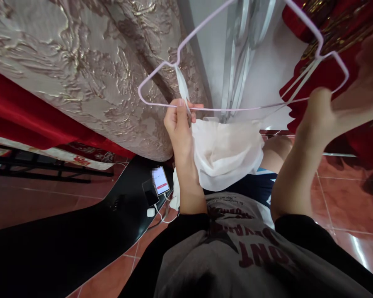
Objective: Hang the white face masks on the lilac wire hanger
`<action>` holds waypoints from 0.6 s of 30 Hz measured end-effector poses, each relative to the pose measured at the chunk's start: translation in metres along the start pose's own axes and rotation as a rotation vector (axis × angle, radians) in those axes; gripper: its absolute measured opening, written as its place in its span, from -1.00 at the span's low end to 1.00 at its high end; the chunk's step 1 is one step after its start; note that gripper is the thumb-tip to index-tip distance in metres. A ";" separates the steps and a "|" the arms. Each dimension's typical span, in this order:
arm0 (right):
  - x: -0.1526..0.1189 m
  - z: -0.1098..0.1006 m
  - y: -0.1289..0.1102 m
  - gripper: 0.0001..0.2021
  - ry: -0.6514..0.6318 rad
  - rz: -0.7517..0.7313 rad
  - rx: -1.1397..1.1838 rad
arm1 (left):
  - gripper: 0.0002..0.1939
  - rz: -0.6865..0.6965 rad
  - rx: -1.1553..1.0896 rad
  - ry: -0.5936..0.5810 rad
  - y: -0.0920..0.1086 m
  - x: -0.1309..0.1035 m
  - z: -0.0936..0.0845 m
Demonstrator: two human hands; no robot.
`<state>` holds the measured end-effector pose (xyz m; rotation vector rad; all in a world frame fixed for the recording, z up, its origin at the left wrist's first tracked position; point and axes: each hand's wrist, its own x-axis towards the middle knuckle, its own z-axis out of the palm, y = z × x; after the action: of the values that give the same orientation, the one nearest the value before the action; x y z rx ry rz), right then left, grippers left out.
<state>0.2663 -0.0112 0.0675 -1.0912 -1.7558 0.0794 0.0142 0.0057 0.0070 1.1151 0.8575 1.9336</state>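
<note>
White straps (182, 86) loop over the lilac clothes hanger (230, 110), their garment (226, 151) hanging below it. The left hand (180, 120) pinches hanger and one strap together; the blurred right hand (338, 109) spreads open by the other end.

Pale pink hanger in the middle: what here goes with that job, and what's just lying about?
In the job:
- pale pink hanger
- white garment, with straps looped on the hanger

Just lying about, on the black surface:
- lit phone
- dark-screened phone
- small white case
</note>
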 end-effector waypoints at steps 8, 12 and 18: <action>-0.045 0.055 -0.005 -0.66 -0.040 -0.018 -0.027 | -0.71 -0.034 0.045 -0.097 0.006 -0.003 -0.021; -0.053 0.061 0.002 -0.78 0.058 -0.038 -0.058 | -0.74 -0.082 0.184 -0.267 0.032 -0.007 -0.043; -0.051 0.053 0.000 -0.78 -0.002 -0.001 -0.074 | -0.70 -0.090 0.128 -0.314 0.082 -0.003 -0.039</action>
<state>0.2285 -0.0243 0.0056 -1.1440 -1.7724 0.0150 -0.0412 -0.0461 0.0571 1.3871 0.8495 1.5938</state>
